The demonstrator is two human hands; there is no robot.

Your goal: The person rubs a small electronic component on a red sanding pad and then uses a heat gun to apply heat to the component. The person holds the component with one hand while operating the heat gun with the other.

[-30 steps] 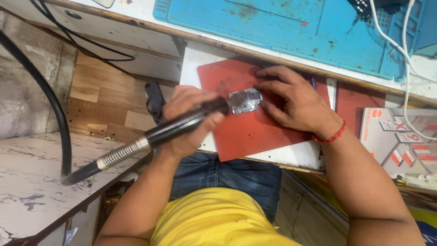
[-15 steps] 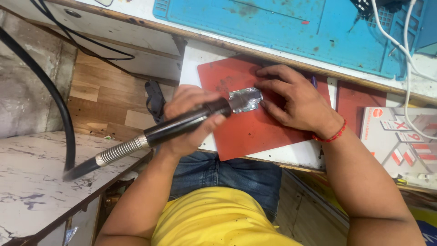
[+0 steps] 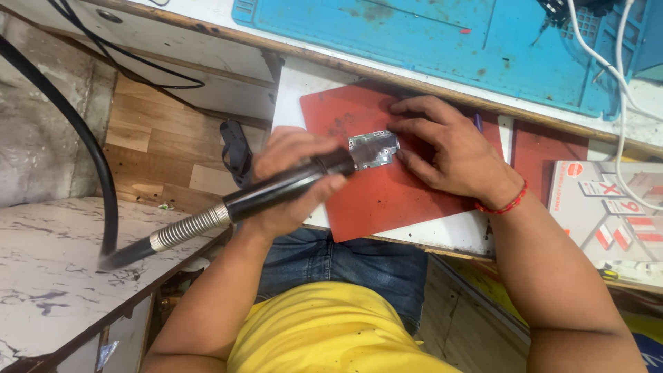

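- Running down the left, a black hose (image 3: 83,145) crosses a white marbled shelf (image 3: 48,276) above the wooden floor (image 3: 145,145).
- The left hand (image 3: 290,179) is wrapped tight around a black tool (image 3: 276,193).
- The metal board (image 3: 373,150) lies on a red mat (image 3: 387,200), pinned by right hand (image 3: 449,152) fingertips.
- A blue mat (image 3: 428,41) covers the bench behind.

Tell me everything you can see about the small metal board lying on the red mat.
The board is a small, flat, silvery piece, roughly rectangular with notched edges and tiny parts on its face; finer detail is too small to tell. It lies flat on the red mat. The right hand holds it down by its right edge with the fingertips. The black tool, held in the left hand, points its tip at the left edge.
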